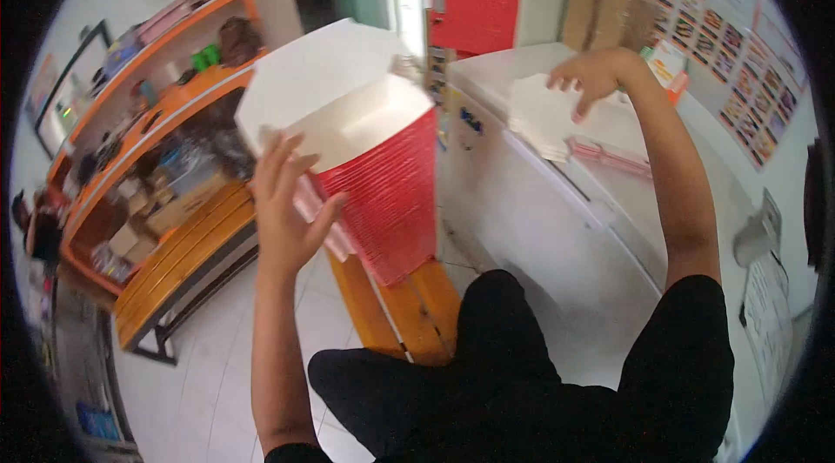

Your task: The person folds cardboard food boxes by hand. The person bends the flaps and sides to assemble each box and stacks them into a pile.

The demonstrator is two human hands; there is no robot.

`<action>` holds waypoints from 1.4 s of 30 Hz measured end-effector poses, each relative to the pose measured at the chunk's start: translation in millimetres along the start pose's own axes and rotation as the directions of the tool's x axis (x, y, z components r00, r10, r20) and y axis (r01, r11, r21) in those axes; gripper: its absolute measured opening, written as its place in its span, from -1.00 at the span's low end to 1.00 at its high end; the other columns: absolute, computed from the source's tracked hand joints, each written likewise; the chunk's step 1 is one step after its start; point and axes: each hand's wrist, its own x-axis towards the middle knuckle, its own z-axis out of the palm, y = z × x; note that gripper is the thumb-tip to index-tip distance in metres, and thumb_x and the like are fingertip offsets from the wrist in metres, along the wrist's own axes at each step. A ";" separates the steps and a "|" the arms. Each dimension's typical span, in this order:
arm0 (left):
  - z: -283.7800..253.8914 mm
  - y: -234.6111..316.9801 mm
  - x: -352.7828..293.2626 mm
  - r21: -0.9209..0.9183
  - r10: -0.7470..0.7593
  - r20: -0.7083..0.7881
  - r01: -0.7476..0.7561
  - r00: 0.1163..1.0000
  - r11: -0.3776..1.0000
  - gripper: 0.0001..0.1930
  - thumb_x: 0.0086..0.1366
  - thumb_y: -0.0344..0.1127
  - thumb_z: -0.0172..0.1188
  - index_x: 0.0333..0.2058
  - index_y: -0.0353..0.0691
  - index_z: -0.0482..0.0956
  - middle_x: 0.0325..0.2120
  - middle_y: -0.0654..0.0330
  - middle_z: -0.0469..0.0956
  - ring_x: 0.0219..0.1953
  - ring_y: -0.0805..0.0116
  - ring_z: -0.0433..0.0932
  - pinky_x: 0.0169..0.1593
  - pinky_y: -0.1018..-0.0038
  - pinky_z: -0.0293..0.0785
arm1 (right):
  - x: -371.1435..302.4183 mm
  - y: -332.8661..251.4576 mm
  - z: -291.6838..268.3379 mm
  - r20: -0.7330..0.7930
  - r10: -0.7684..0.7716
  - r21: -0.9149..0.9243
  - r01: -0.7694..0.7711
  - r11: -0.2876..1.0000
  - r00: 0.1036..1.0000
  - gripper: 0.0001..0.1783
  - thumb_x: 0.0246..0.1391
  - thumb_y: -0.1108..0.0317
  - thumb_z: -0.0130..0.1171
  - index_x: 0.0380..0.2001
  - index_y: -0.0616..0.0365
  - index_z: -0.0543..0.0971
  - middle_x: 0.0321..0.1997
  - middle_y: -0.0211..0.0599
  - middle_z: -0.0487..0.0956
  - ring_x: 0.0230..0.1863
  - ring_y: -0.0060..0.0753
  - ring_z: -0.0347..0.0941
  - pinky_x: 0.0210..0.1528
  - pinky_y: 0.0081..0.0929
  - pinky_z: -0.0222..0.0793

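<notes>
Stacking red cartons on the wooden bench, apparently, with left hand spread loose beside them, right hand open above flat card pieces. Probably calls next for picking one up.

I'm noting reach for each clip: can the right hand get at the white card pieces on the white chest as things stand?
Probably yes: the right hand looks unladen, hanging open above the white chest, close to the white card pieces, with nothing visible in between.
</notes>
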 end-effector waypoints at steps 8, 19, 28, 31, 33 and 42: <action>13.8 29.5 11.3 -0.036 0.084 -0.169 -0.092 0.982 0.995 -0.55 0.27 0.03 0.41 -0.02 -0.13 0.61 0.35 -0.02 0.42 0.51 -0.18 0.16 0.49 -0.21 0.08 | -78.9 132.1 128.9 -0.033 0.140 0.295 -0.124 0.947 0.990 -0.21 -0.10 0.21 0.62 0.26 -0.05 0.59 0.35 -0.21 0.55 0.14 -0.19 0.61 0.19 -0.26 0.53; -1.7 159.5 -13.6 -0.807 0.355 0.092 -0.139 0.930 0.574 -0.70 0.17 -0.18 0.53 -0.18 -0.14 0.71 -0.11 0.19 0.71 0.06 0.06 0.63 0.17 0.09 0.45 | -81.0 111.4 123.2 -0.137 0.057 0.173 -0.033 0.984 0.989 -0.39 -0.08 0.12 0.58 0.08 0.02 0.72 0.14 -0.20 0.70 0.09 -0.16 0.64 0.25 -0.27 0.46; 2.1 341.1 -50.2 -0.837 0.496 -0.123 0.179 0.859 -0.517 -0.74 0.29 -0.15 0.43 -0.15 -0.16 0.71 -0.09 0.06 0.66 -0.10 0.01 0.64 0.07 0.06 0.51 | -47.0 189.9 71.1 -0.217 0.112 0.237 -0.059 0.970 0.970 -0.76 0.26 0.26 0.28 -0.19 0.22 0.72 -0.33 -0.40 0.70 -0.29 -0.57 0.52 -0.17 -0.44 0.51; 3.9 356.9 -50.7 -0.823 0.603 -0.178 0.219 0.777 -0.525 -0.70 0.31 -0.10 0.43 -0.13 -0.16 0.70 -0.08 0.05 0.65 -0.10 0.01 0.63 0.05 0.05 0.50 | -114.8 261.5 10.8 -0.619 0.263 0.326 -0.063 0.943 0.740 -0.69 0.37 0.25 0.18 -0.03 0.28 0.68 -0.16 -0.26 0.72 -0.16 -0.42 0.58 0.01 -0.36 0.50; 5.3 335.1 -45.5 -0.902 0.643 -0.063 0.232 0.763 -0.363 -0.67 0.32 -0.06 0.42 -0.11 -0.16 0.69 -0.07 0.04 0.64 -0.09 0.01 0.63 0.04 0.05 0.49 | -67.3 143.4 -54.5 -0.981 -0.093 -0.090 0.026 0.996 0.172 -0.58 0.44 0.20 0.11 0.12 0.34 0.60 0.04 -0.09 0.68 0.06 -0.24 0.59 0.22 -0.29 0.41; -132.3 209.2 -15.4 0.085 -0.169 -0.230 0.193 0.958 0.977 -0.31 0.07 -0.26 0.51 0.21 -0.20 0.50 0.11 -0.03 0.57 0.12 -0.05 0.58 0.31 -0.09 0.31 | -90.2 -304.1 -11.3 -0.618 -0.772 -0.611 0.525 0.592 0.152 -0.77 0.13 0.31 0.18 -0.18 0.05 0.73 -0.10 -0.19 0.75 -0.11 -0.13 0.71 0.11 -0.23 0.54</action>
